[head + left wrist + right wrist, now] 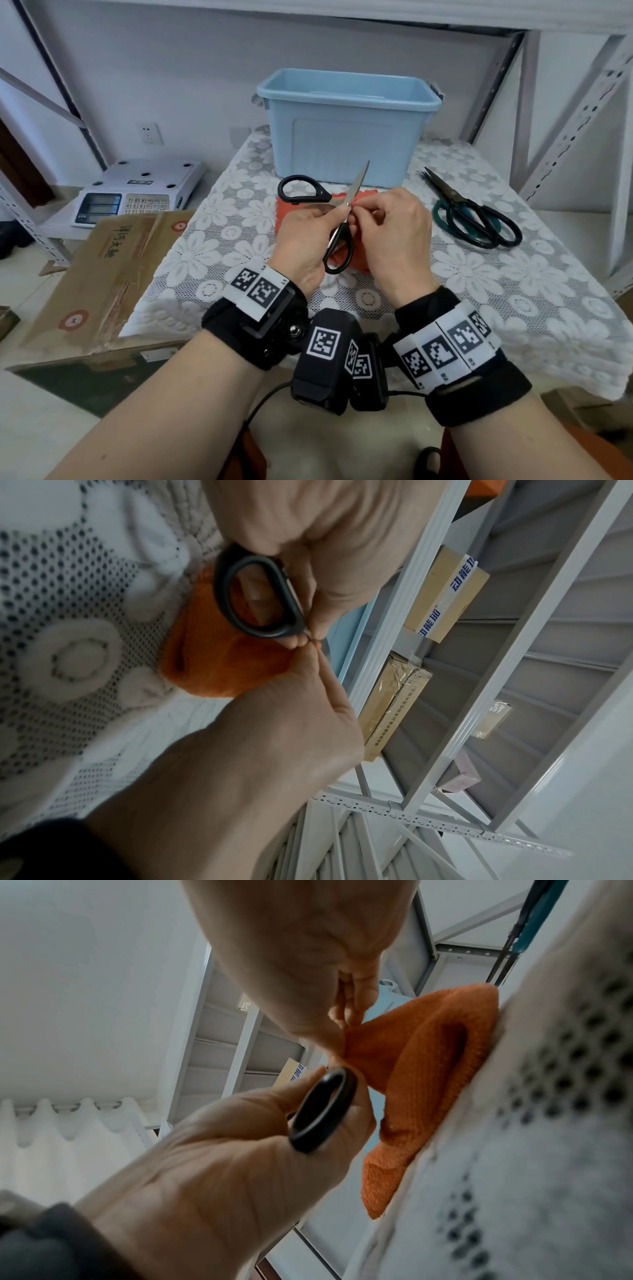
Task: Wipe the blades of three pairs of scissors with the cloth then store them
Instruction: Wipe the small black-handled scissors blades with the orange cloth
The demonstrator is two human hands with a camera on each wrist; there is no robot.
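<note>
Scissors point(339, 219): black handles, blades splayed | left hand point(301, 240) grips | right hand point(394, 233) pinches blade

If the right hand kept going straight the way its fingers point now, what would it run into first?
The right hand points left at the black-handled scissors held open by the left hand. Its fingers are already at the pivot and blade, so it would likely meet the blade first, then the left hand's fingers. Depth is unclear.
</note>
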